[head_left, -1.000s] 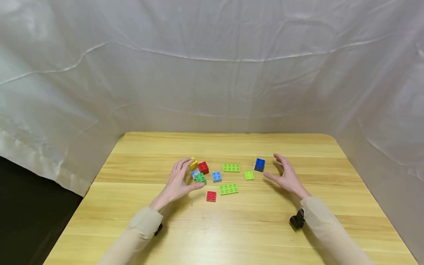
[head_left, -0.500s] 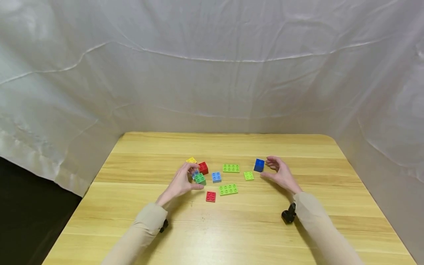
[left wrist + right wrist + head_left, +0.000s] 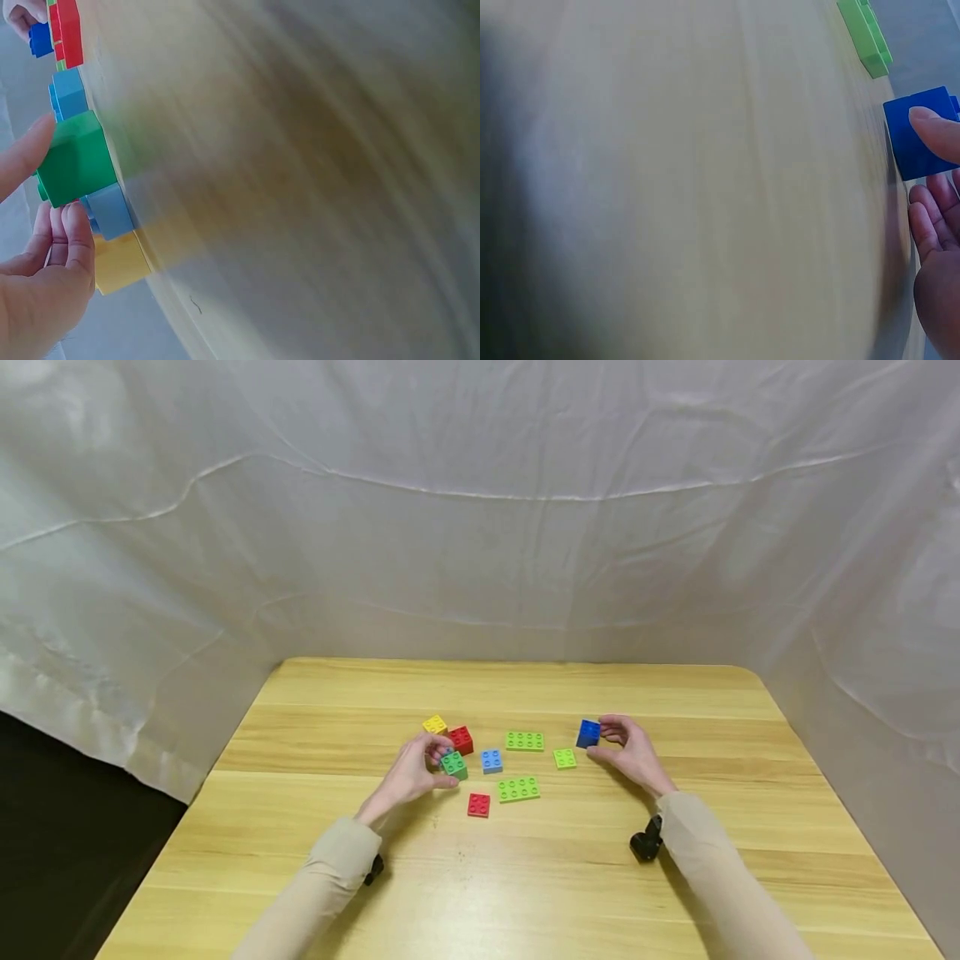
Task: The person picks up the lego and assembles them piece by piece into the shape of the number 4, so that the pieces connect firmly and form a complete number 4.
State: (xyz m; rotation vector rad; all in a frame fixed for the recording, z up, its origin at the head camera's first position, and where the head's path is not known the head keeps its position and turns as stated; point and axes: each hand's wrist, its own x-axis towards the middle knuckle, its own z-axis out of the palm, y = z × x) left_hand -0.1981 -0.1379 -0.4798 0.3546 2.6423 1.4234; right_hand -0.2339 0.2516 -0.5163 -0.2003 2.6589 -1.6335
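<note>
Your left hand (image 3: 407, 773) curves around the green block (image 3: 454, 766) on the tabletop (image 3: 525, 893), light blue block (image 3: 112, 212) right beside it, and your right hand (image 3: 634, 754) has thumb and fingers about the dark blue block (image 3: 588, 734), near the small lime plate (image 3: 565, 759), but honestly I can't tell if either one's really gripping

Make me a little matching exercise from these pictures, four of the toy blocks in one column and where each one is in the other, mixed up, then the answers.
Column one
1. Green block
2. Yellow block
3. Dark blue block
4. Flat red brick

Column two
A. Lowest block in the head view
B. Beside the thumb of the right hand
C. Leftmost block in the head view
D. Beside the thumb of the left hand

Pairs: 1-D, 2-C, 3-B, 4-A
</note>
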